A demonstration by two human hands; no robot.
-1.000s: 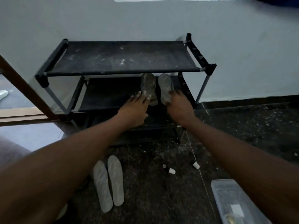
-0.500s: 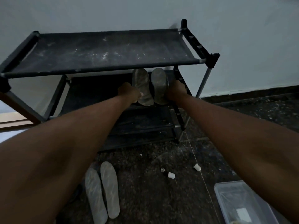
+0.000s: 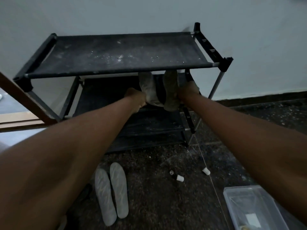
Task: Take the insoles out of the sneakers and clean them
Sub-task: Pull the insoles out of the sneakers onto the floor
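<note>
Insoles [image 3: 111, 191] lie out on the floor [image 3: 166, 200], cleaning seemingly still to do; left hand [image 3: 136, 98] grips the grey sneaker [image 3: 147, 87], right hand [image 3: 187, 92] the olive sneaker [image 3: 170, 90].

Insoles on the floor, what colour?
The insoles are pale grey, seen in the head view.

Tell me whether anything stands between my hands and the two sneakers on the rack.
Nothing visible does. The left hand holds the lighter sneaker and the right hand the darker sneaker, both under the rack's top shelf.
</note>
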